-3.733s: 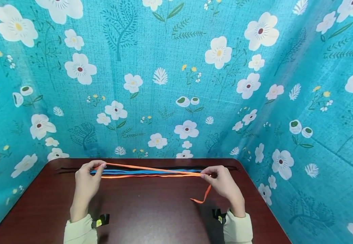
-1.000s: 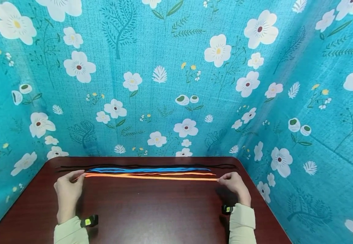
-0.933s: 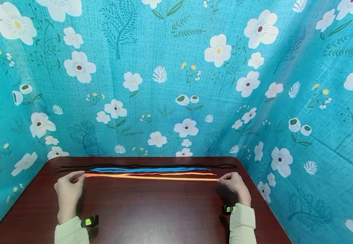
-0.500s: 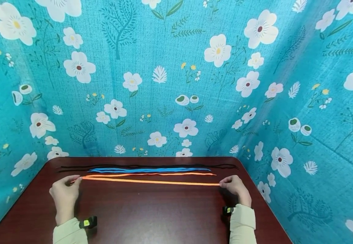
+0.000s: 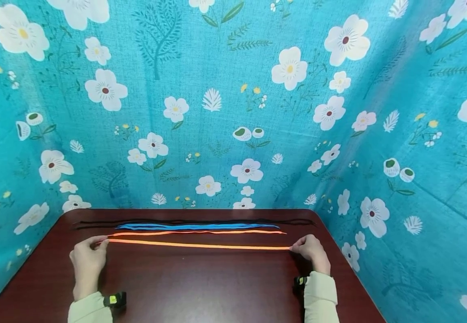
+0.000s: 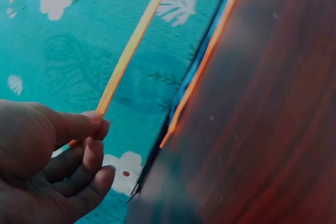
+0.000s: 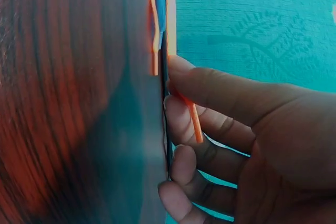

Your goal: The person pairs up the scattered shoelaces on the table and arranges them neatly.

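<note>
A flat orange shoelace (image 5: 198, 246) is stretched nearly straight between the two hands. My left hand (image 5: 88, 264) pinches it near one end with thumb and forefinger; the lace (image 6: 128, 51) runs up and away from the grip in the left wrist view. My right hand (image 5: 311, 252) pinches the other end, and in the right wrist view a short tipped end (image 7: 197, 124) hangs below the thumb. Just behind it another orange shoelace (image 5: 233, 232) lies along the table, its tip visible in both wrist views.
Blue laces (image 5: 197, 226) lie side by side behind the orange one, with black laces (image 5: 96, 222) farthest back, near the table's rear edge. The dark red wooden table (image 5: 209, 282) meets a teal flowered cloth (image 5: 217, 152) at the back and sides.
The orange shoelace, earlier folded or crossed over the others, is now drawn out straight. Both hands have moved apart, then toward the person, widening the gap to the orange lace on the table.
</note>
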Demonstrator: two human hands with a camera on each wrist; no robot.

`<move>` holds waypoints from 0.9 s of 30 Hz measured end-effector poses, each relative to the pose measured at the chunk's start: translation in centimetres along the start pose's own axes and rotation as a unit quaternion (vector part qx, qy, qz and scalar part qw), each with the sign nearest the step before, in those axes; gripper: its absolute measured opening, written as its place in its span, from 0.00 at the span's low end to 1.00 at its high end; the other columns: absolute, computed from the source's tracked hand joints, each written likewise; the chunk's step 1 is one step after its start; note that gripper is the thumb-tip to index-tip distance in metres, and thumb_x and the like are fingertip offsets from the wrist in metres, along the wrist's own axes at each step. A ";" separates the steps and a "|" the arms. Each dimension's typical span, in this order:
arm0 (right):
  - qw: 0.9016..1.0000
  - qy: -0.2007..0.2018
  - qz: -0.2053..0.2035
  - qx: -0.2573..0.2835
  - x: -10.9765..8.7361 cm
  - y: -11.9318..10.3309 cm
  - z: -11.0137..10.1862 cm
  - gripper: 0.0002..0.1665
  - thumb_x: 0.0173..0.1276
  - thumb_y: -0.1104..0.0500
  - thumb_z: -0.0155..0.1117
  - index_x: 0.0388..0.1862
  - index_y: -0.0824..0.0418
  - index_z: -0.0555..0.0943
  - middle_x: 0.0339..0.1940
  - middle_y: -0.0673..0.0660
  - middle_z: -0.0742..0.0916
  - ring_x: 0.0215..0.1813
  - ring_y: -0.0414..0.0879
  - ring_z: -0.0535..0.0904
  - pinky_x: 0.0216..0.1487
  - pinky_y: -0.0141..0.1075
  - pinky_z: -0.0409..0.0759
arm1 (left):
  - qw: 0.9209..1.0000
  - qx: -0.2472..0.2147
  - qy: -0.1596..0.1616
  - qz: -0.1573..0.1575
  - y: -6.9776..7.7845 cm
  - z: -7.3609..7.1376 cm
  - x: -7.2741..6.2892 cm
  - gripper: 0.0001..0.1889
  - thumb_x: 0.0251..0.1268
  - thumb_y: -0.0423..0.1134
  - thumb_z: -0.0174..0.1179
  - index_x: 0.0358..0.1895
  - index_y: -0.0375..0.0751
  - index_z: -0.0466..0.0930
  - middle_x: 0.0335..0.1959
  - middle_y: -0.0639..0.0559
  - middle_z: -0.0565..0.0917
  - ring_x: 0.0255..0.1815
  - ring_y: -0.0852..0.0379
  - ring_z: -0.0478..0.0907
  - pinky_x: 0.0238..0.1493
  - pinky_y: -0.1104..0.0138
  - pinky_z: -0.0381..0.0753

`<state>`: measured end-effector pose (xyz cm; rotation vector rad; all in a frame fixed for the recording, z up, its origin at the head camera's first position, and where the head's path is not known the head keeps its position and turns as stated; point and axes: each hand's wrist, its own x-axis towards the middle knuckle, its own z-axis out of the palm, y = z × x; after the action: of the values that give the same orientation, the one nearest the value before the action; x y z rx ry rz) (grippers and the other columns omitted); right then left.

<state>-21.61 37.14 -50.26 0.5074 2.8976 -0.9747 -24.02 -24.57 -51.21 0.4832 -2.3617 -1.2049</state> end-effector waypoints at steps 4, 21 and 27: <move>1.000 0.005 -0.007 -0.019 0.2 -0.1 0.1 0.08 0.63 0.59 0.74 0.27 0.61 0.86 0.28 0.56 0.84 0.31 0.50 0.76 0.31 0.42 0.75 | 0.999 0.032 -0.035 0.027 -0.5 0.2 0.5 0.10 0.70 0.31 0.63 0.43 0.24 0.85 0.38 0.27 0.86 0.40 0.34 0.79 0.45 0.42 0.71; 0.995 0.013 -0.036 -0.091 2.8 -1.3 1.6 0.11 0.62 0.63 0.73 0.20 0.59 0.85 0.21 0.53 0.83 0.26 0.48 0.77 0.28 0.42 0.74 | 0.960 0.162 -0.222 0.058 -1.5 -0.8 4.0 0.06 0.66 0.31 0.63 0.33 0.31 0.85 0.33 0.33 0.83 0.30 0.43 0.78 0.28 0.49 0.76; 0.996 0.019 -0.028 -0.084 3.8 -1.4 1.8 0.10 0.61 0.62 0.75 0.20 0.58 0.87 0.22 0.52 0.85 0.26 0.48 0.78 0.28 0.42 0.74 | 0.952 0.180 -0.242 0.055 -1.9 -0.4 4.9 0.05 0.66 0.28 0.59 0.34 0.31 0.84 0.32 0.35 0.83 0.29 0.44 0.78 0.27 0.52 0.76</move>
<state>-25.80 36.09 -51.44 0.4396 3.0078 -0.7243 -27.69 -28.28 -51.47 0.1703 -3.0073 -0.9176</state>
